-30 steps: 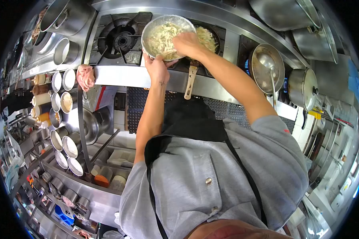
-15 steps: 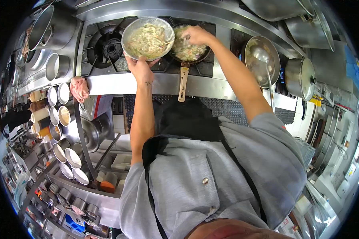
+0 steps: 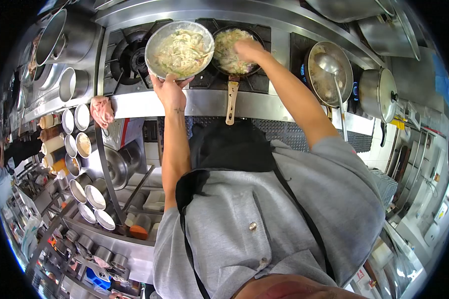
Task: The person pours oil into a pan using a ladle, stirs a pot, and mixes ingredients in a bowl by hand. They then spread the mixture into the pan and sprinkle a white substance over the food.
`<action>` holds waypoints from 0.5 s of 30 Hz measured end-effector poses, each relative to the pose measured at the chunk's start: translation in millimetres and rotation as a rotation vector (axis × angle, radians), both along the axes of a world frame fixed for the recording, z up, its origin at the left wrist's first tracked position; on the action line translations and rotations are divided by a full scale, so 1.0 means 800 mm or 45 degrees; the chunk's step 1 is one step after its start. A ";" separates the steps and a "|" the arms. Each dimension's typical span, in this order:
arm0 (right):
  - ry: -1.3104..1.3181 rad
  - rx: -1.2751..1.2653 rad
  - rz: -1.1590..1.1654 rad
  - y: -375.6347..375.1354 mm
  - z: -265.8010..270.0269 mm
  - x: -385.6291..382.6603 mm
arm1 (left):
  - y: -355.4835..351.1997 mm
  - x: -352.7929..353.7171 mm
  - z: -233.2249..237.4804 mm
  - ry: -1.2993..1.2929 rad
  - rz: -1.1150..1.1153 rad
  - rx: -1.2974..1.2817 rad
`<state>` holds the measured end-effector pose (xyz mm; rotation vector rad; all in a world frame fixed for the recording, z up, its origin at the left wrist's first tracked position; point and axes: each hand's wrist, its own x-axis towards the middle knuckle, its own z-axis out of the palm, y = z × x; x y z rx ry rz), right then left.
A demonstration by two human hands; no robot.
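A metal bowl of pale, wet shredded mixture is tilted slightly over the stove, and my left hand grips its near rim from below. Just right of the bowl, a dark frying pan rests on a burner with a layer of similar mixture in it. Its worn handle points toward my body. My right hand is over the right part of the pan, at the mixture; its fingers are blurred, so their pose is unclear.
On the right stand a wide pan with a ladle in it and a lidded pot, near blue flames. An unused burner lies left. A pink cloth and several small metal bowls are further left.
The bowl and my left hand have shifted slightly left, away from the pan. My right hand has moved a little right and down, and more of the pan's mixture shows.
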<state>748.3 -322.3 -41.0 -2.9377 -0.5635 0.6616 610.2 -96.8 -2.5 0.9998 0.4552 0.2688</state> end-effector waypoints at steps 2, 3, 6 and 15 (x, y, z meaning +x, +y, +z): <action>0.286 0.144 0.324 0.008 -0.015 0.003 | 0.003 0.000 0.002 0.018 0.011 -0.021; 0.284 0.145 0.319 0.006 -0.020 0.008 | 0.005 -0.001 0.002 0.017 0.005 -0.019; 0.065 0.192 0.147 0.010 -0.008 0.011 | 0.012 -0.007 0.001 0.042 0.005 -0.015; -0.018 -0.067 0.220 0.018 0.006 0.016 | 0.022 -0.015 0.003 -0.021 -0.034 -0.038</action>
